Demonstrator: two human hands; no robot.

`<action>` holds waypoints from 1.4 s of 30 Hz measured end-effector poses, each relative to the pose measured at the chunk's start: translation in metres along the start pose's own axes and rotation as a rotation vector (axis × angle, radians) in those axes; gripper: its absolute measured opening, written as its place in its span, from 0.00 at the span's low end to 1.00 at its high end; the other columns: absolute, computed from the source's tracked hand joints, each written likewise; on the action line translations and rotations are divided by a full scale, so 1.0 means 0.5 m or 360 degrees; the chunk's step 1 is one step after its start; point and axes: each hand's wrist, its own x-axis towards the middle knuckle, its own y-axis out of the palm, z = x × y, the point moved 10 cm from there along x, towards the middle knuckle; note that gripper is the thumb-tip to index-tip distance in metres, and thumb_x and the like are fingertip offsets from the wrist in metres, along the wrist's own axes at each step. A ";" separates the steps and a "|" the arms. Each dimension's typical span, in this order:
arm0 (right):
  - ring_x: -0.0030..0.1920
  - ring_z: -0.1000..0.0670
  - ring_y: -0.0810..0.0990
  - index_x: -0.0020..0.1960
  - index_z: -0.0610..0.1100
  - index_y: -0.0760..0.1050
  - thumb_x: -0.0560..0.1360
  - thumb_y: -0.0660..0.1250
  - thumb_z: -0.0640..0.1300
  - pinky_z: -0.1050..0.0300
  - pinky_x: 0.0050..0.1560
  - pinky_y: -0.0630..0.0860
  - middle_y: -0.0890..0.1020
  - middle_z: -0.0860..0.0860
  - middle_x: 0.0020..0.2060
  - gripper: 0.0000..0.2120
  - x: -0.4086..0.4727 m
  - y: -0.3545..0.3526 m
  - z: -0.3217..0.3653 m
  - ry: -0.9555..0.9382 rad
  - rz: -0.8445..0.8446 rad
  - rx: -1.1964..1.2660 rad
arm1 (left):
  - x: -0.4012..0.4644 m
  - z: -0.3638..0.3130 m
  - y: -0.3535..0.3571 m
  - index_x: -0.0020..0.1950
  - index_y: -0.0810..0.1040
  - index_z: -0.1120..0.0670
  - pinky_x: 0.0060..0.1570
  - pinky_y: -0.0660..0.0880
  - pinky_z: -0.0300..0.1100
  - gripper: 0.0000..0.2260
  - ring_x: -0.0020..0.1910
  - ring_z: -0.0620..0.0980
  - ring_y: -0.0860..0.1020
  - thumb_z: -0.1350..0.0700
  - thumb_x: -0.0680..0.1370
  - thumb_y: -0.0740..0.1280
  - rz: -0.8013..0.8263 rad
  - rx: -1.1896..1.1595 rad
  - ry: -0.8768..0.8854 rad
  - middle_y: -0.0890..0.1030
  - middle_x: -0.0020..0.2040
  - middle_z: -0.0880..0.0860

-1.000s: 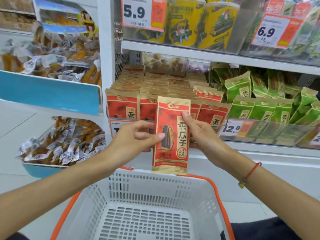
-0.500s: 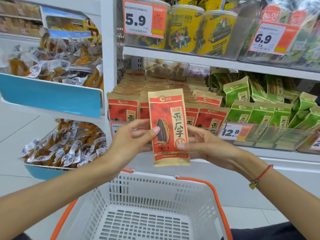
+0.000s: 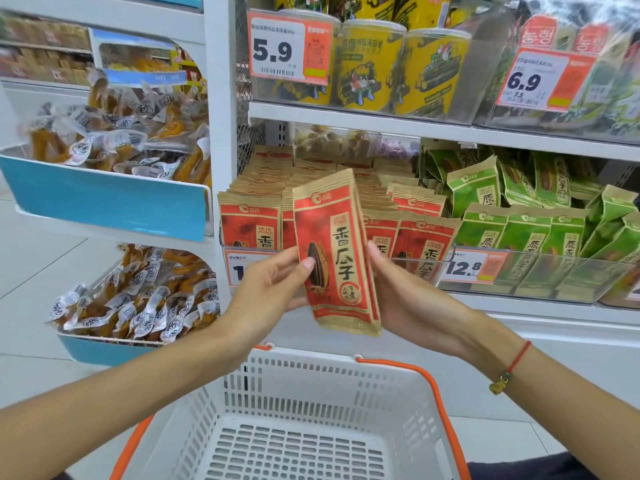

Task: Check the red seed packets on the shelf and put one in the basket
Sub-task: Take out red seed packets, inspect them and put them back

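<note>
One red seed packet (image 3: 337, 249) stands upright between both hands, in front of the shelf and above the basket, its printed face towards me and turned slightly left. My left hand (image 3: 273, 289) pinches its left edge, thumb on the front. My right hand (image 3: 401, 292) holds its right edge from behind. Rows of the same red seed packets (image 3: 252, 223) fill the shelf (image 3: 450, 133) behind it. The white basket (image 3: 311, 382) with orange handles sits below my hands and has nothing in it.
Green seed packets (image 3: 526, 230) stand right of the red ones behind a clear rail with a 12.8 price tag (image 3: 474, 268). Yellow tubs (image 3: 401, 64) occupy the shelf above. Blue-fronted bins of wrapped snacks (image 3: 131, 299) hang at the left.
The packet has risen from just over the basket to shelf height and turned a little leftward. My right hand slid from its upper edge down to its lower right side.
</note>
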 end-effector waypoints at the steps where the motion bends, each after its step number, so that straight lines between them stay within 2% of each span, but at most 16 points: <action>1: 0.67 0.48 0.74 0.72 0.56 0.66 0.77 0.55 0.60 0.46 0.68 0.70 0.76 0.51 0.66 0.24 0.003 0.016 -0.004 -0.0016 0.0020 -0.0077 | 0.002 0.009 0.006 0.58 0.80 0.45 0.50 0.79 0.36 0.11 0.54 0.42 0.82 0.51 0.81 0.60 -0.0015 -0.0050 -0.0063 0.84 0.54 0.47; 4: 0.68 0.56 0.71 0.73 0.63 0.62 0.71 0.66 0.60 0.51 0.65 0.73 0.73 0.59 0.67 0.32 0.008 0.042 -0.003 -0.0162 -0.0129 -0.0540 | 0.011 0.020 0.029 0.54 0.80 0.41 0.59 0.75 0.50 0.20 0.55 0.47 0.78 0.34 0.75 0.54 -0.0190 -0.0115 -0.0229 0.80 0.60 0.52; 6: 0.65 0.58 0.74 0.68 0.61 0.66 0.65 0.70 0.62 0.52 0.66 0.72 0.76 0.60 0.63 0.32 0.006 0.038 0.010 -0.0345 -0.0367 -0.0716 | 0.004 0.008 0.033 0.55 0.77 0.49 0.58 0.74 0.51 0.23 0.57 0.52 0.76 0.40 0.81 0.46 -0.0220 -0.0185 -0.0168 0.79 0.56 0.56; 8: 0.57 0.61 0.78 0.62 0.58 0.71 0.61 0.72 0.63 0.58 0.62 0.74 0.80 0.59 0.56 0.31 -0.004 0.026 0.028 -0.0474 -0.0588 -0.0802 | 0.001 0.001 0.023 0.50 0.77 0.46 0.63 0.71 0.52 0.24 0.60 0.54 0.76 0.41 0.81 0.43 -0.0207 -0.0107 -0.0110 0.79 0.56 0.56; 10: 0.48 0.66 0.78 0.58 0.53 0.73 0.60 0.75 0.60 0.70 0.50 0.74 0.81 0.60 0.48 0.30 -0.021 0.001 0.052 -0.0509 -0.0836 -0.0807 | -0.001 -0.013 0.031 0.41 0.77 0.35 0.63 0.73 0.48 0.23 0.55 0.43 0.80 0.32 0.72 0.44 -0.0118 0.0102 -0.0173 0.83 0.52 0.44; 11: 0.45 0.66 0.79 0.58 0.51 0.73 0.60 0.76 0.59 0.71 0.46 0.74 0.81 0.60 0.46 0.30 -0.031 -0.015 0.063 -0.0516 -0.0958 -0.0785 | -0.007 -0.020 0.041 0.38 0.78 0.31 0.59 0.74 0.41 0.21 0.49 0.35 0.80 0.31 0.69 0.45 0.0007 0.0158 -0.0159 0.83 0.46 0.37; 13: 0.44 0.61 0.81 0.57 0.50 0.74 0.57 0.76 0.61 0.63 0.44 0.78 0.82 0.58 0.45 0.32 -0.051 -0.039 0.084 -0.0542 -0.1168 -0.0796 | -0.015 -0.025 0.047 0.43 0.78 0.31 0.51 0.77 0.33 0.18 0.43 0.30 0.80 0.33 0.72 0.49 0.0139 0.0175 -0.0068 0.82 0.40 0.31; 16: 0.38 0.59 0.79 0.52 0.53 0.72 0.59 0.78 0.58 0.62 0.39 0.78 0.80 0.56 0.39 0.26 -0.074 -0.051 0.107 -0.0627 -0.1328 -0.0848 | -0.009 -0.023 0.041 0.57 0.75 0.41 0.44 0.78 0.30 0.09 0.48 0.35 0.82 0.47 0.81 0.57 0.0151 0.0098 0.0033 0.83 0.46 0.36; 18: 0.35 0.56 0.78 0.48 0.52 0.74 0.63 0.78 0.52 0.59 0.38 0.77 0.80 0.55 0.37 0.18 -0.079 -0.052 0.113 -0.0698 -0.1317 -0.0803 | -0.001 -0.015 0.032 0.59 0.73 0.40 0.46 0.80 0.33 0.09 0.50 0.37 0.82 0.51 0.82 0.57 0.0179 0.0139 0.0019 0.83 0.49 0.37; 21: 0.36 0.52 0.80 0.44 0.47 0.80 0.70 0.74 0.47 0.57 0.39 0.80 0.84 0.50 0.39 0.06 -0.070 -0.067 0.100 -0.0638 -0.1172 -0.0479 | 0.013 -0.002 0.013 0.59 0.71 0.34 0.51 0.79 0.39 0.11 0.54 0.39 0.81 0.49 0.81 0.57 0.0297 0.0200 -0.0036 0.82 0.54 0.37; 24: 0.36 0.54 0.80 0.49 0.43 0.83 0.72 0.70 0.48 0.63 0.40 0.78 0.85 0.48 0.41 0.11 -0.044 -0.068 0.064 -0.0358 -0.0859 -0.0147 | 0.021 0.006 -0.005 0.60 0.70 0.34 0.51 0.79 0.39 0.14 0.56 0.41 0.81 0.46 0.76 0.60 0.0380 0.0195 -0.0141 0.82 0.56 0.40; 27: 0.37 0.54 0.80 0.52 0.43 0.83 0.71 0.70 0.49 0.65 0.40 0.77 0.85 0.47 0.42 0.14 -0.039 -0.072 0.060 -0.0309 -0.0778 -0.0197 | 0.017 0.006 -0.008 0.61 0.70 0.35 0.47 0.79 0.36 0.16 0.56 0.40 0.81 0.46 0.75 0.60 0.0421 0.0157 -0.0171 0.82 0.55 0.39; 32: 0.40 0.53 0.81 0.53 0.44 0.83 0.72 0.69 0.49 0.64 0.43 0.77 0.85 0.45 0.46 0.13 -0.042 -0.077 0.058 -0.0300 -0.0810 -0.0196 | 0.019 0.011 -0.004 0.62 0.70 0.36 0.47 0.80 0.37 0.16 0.56 0.41 0.81 0.47 0.75 0.60 0.0438 0.0112 -0.0162 0.82 0.56 0.40; 38: 0.36 0.54 0.84 0.50 0.43 0.80 0.73 0.72 0.40 0.66 0.38 0.78 0.86 0.47 0.38 0.06 -0.066 -0.072 0.070 -0.0488 -0.1044 -0.0159 | 0.014 0.024 -0.007 0.62 0.73 0.38 0.54 0.79 0.43 0.14 0.56 0.44 0.81 0.48 0.77 0.60 0.0345 0.0077 -0.0146 0.83 0.56 0.43; 40: 0.43 0.57 0.84 0.51 0.45 0.81 0.72 0.72 0.37 0.67 0.44 0.79 0.86 0.51 0.44 0.09 -0.074 -0.056 0.078 -0.0597 -0.1084 -0.0411 | 0.007 0.004 -0.006 0.62 0.73 0.38 0.53 0.79 0.41 0.12 0.54 0.42 0.82 0.50 0.81 0.59 0.0201 0.0113 -0.0017 0.83 0.55 0.42; 42: 0.56 0.61 0.80 0.58 0.46 0.81 0.73 0.71 0.40 0.70 0.52 0.76 0.83 0.54 0.56 0.13 -0.068 -0.028 0.070 -0.0614 -0.0987 -0.0575 | -0.010 -0.024 0.010 0.61 0.73 0.39 0.47 0.78 0.32 0.12 0.51 0.36 0.81 0.53 0.82 0.58 0.0113 0.0100 0.0135 0.83 0.52 0.37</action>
